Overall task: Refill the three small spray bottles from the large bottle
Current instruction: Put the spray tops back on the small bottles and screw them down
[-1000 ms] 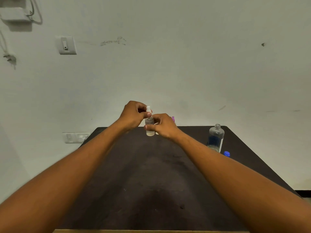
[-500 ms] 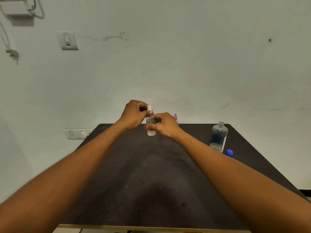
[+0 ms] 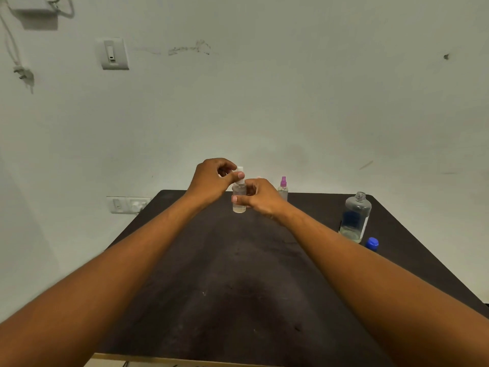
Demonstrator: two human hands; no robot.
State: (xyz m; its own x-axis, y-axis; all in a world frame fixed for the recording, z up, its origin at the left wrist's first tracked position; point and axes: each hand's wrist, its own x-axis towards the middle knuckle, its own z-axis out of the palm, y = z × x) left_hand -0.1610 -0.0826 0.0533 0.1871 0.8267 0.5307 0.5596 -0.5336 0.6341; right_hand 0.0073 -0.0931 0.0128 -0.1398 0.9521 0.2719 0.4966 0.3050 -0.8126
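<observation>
**A:** What are your hands doing?

**B:** Both reach out over a dark table; my right hand is curled round the body of a small clear spray bottle, held upright above the far end; my left hand pinches its white spray top between thumb and fingers.

**A:** Where is everything else?

**B:** A second small bottle with a purple top stands just beyond my right hand, by the wall; the large bottle stands uncapped well to the right, a little liquid at its bottom; its blue cap lies just beside it.
</observation>
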